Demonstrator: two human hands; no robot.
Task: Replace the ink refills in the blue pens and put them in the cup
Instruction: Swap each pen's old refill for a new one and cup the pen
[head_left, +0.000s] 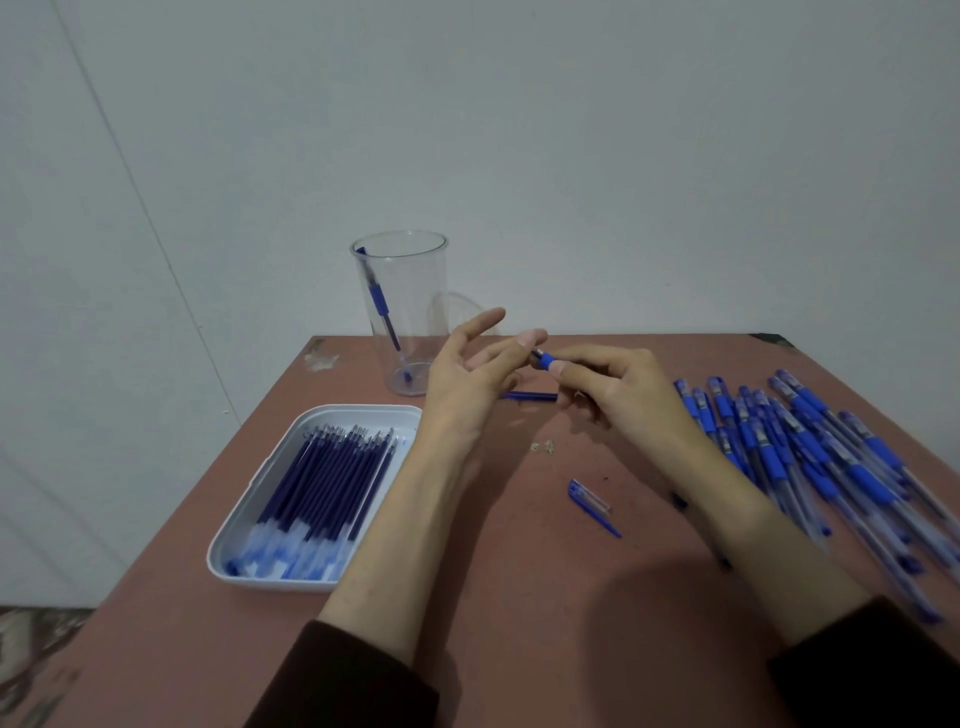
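Note:
My right hand (613, 395) grips a blue pen (545, 361) above the middle of the table, its front end pointing left. My left hand (478, 369) meets it there: two fingertips pinch the pen's tip while the index finger sticks out straight. Most of the pen's barrel is hidden inside my right hand. A loose blue refill (530, 396) lies on the table just under my hands. A blue pen cap (589, 496) lies nearer to me. The clear cup (402, 291) stands at the far edge with one blue pen (382, 304) leaning inside it.
A white tray (249, 530) holding several blue refills sits at the left of the reddish table (519, 623). A heap of several blue pens (810, 452) covers the right side. Small scraps (543, 447) lie mid-table. A pale wall stands behind the table.

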